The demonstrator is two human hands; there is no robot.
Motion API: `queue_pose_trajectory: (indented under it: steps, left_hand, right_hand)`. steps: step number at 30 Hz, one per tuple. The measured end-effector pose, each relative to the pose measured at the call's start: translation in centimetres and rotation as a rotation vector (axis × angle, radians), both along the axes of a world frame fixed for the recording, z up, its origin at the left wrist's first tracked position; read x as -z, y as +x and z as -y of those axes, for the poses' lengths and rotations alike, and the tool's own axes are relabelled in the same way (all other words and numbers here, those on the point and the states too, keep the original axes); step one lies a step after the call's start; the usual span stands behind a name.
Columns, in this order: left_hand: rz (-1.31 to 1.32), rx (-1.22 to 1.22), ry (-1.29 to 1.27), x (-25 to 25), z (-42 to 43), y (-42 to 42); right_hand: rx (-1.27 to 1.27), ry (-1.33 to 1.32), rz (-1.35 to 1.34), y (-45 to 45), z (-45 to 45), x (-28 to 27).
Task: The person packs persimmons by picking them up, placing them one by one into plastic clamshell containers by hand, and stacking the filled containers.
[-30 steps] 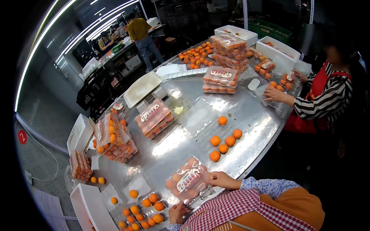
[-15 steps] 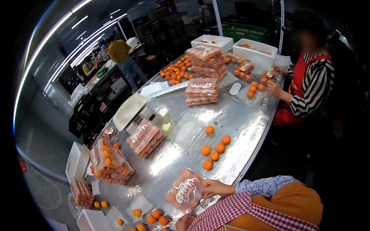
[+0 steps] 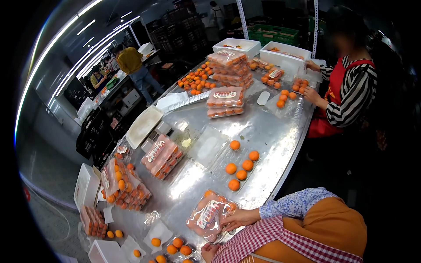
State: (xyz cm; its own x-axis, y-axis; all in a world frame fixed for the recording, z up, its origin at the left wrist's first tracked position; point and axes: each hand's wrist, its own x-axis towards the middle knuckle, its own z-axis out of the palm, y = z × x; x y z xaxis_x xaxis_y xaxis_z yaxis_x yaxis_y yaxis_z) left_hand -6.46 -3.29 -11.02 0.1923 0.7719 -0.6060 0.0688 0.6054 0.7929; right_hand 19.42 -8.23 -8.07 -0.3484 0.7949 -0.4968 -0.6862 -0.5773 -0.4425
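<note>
A clear lidded pack of oranges with a printed label (image 3: 208,215) lies at the table's near edge. My right hand (image 3: 239,218) rests on the pack's right side, fingers spread over the lid. My left hand (image 3: 210,251) is by the pack's lower edge, partly cut off by the apron, and its fingers are mostly hidden. Beyond the pack, an open clear tray (image 3: 222,163) holds several loose oranges (image 3: 247,165). At the lower left, more oranges (image 3: 177,242) sit in a tray beside a white sheet (image 3: 158,232).
Stacked packs stand at centre left (image 3: 162,157), far left (image 3: 125,184) and the back (image 3: 225,101). A white scale tray (image 3: 144,126) sits behind. Across the table, a co-worker in striped sleeves (image 3: 353,94) handles another pack. White boxes (image 3: 285,57) line the far edge.
The view has shifted, and the right hand has moved from the pack's right edge onto its lid. The co-worker's hands have moved around their pack, whose lid is now raised.
</note>
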Motion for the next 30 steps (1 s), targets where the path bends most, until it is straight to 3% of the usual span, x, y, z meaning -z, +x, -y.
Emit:
queue_pose_trajectory:
  steps: [10, 15, 17, 18, 22, 25, 30]
  left_hand:
    - [0.073, -0.052, 0.105, 1.6, 1.7, 0.2]
    - [0.088, -0.162, -0.058, 0.8, 1.1, 0.7]
    - [0.288, -0.186, -0.11, 1.2, 1.1, -0.3]
    - [0.387, -0.192, -0.127, 1.1, 1.0, -0.8]
    - [0.159, 0.148, -0.343, 0.9, 1.8, -1.6]
    - [0.247, 0.09, -0.444, -2.4, 1.5, 0.8]
    - [0.385, -0.082, -0.464, -0.2, 1.5, 2.0]
  right_hand:
    - [0.069, -0.064, 0.083, -0.3, -0.2, -1.6]
    - [0.059, -0.086, 0.055, 0.0, -0.2, -3.3]
    - [0.023, 0.073, 0.086, 0.0, -0.1, -3.6]
    - [0.033, 0.011, 0.079, -0.1, -0.1, -3.6]
    - [0.04, -0.088, 0.022, 0.4, -0.5, -2.3]
    - [-0.003, -0.063, 0.006, 0.1, -0.9, -1.7]
    - [0.009, -0.077, -0.005, -0.3, -1.3, -1.7]
